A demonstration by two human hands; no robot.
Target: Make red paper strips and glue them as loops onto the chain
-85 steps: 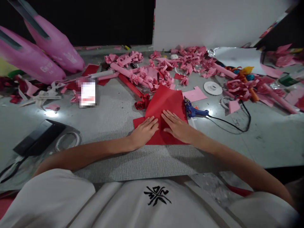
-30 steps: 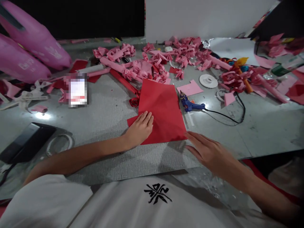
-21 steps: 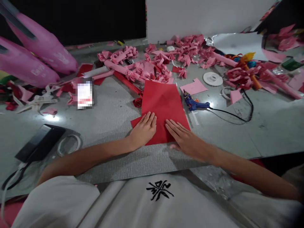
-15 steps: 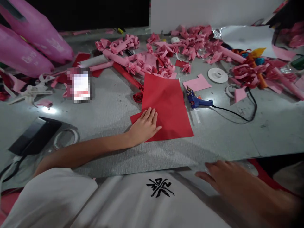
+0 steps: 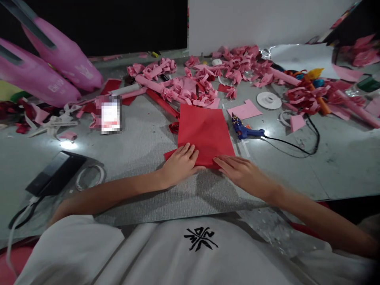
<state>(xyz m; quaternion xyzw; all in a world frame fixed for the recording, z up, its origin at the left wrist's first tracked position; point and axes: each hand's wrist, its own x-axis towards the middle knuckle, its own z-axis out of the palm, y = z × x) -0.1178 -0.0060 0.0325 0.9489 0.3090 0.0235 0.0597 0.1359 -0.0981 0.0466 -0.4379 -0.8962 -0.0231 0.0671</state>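
Note:
A red paper sheet point(image 5: 204, 128) lies on the table in the middle of the view. My left hand point(image 5: 181, 162) rests flat on its near left part, fingers stretched out, thumb along the near edge. At the near right part my right hand point(image 5: 242, 172) has its fingers on top of the sheet and its thumb at the edge, closed on it. Between the hands the near edge looks turned up; the near right corner is hidden under my right hand. More red paper point(image 5: 169, 154) sticks out beneath the sheet on the left.
A blue glue gun point(image 5: 247, 131) with a black cord lies right of the sheet, near pink paper point(image 5: 246, 110) and a white spool point(image 5: 268, 100). Pink paper flowers point(image 5: 204, 85) crowd the back. To the left are a blurred phone point(image 5: 110, 115), a black box point(image 5: 56, 172) with cables and a tape ring point(image 5: 90, 177).
My right hand has come up from beside the table's front edge onto the near right part of the red sheet. The sheet's near edge has shifted away from me. My left hand stays on the sheet.

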